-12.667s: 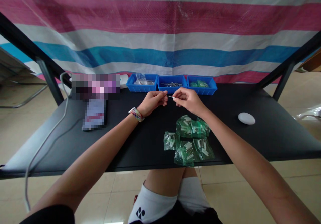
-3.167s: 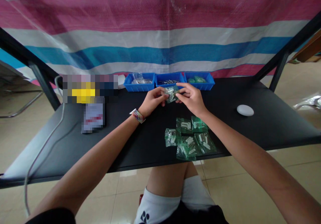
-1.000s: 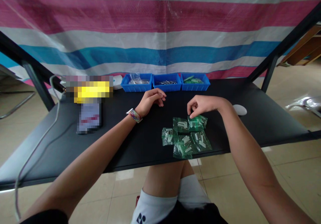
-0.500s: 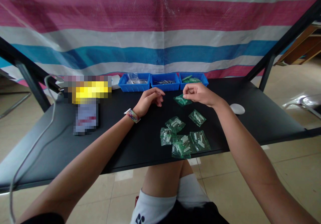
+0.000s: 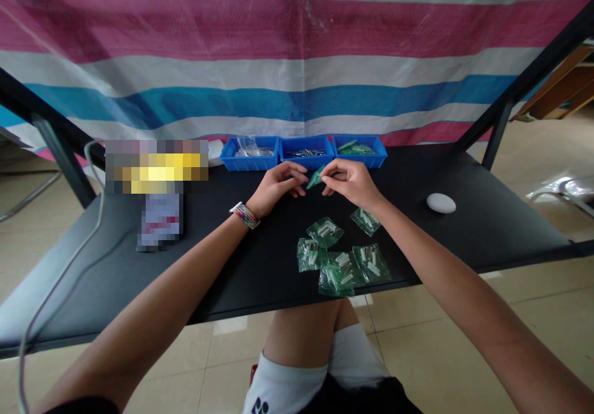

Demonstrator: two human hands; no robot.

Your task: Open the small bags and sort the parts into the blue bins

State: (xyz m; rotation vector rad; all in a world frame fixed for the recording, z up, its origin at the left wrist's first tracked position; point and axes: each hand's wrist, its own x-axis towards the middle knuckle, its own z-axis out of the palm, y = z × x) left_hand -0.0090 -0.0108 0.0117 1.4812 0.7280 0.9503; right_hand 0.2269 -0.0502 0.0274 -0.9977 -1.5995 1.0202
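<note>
A small green plastic bag (image 5: pixel 315 177) is pinched between the thumb and fingers of my right hand (image 5: pixel 350 182), above the table just in front of the blue bins. My left hand (image 5: pixel 281 185) is beside the bag's left end, fingers half curled and apart; whether its fingertips touch the bag I cannot tell. Nearer the front edge lie several filled green bags with short white and metal pieces inside, among them one bag (image 5: pixel 325 232) at the back and another bag (image 5: pixel 372 263) at the right. My right forearm partly covers one more bag (image 5: pixel 365 219).
Three blue bins stand at the back: a left bin (image 5: pixel 250 163) with clear bags, a middle bin (image 5: pixel 306 161) with metal pieces, a right bin (image 5: pixel 381 156) with green bags. A white mouse (image 5: pixel 441 203) lies right. A cable (image 5: pixel 69 259) and blurred items are left.
My right hand has moved left with the green bag, bringing it close to my left hand. The bag now stands on a slant. My left hand has hardly moved.
</note>
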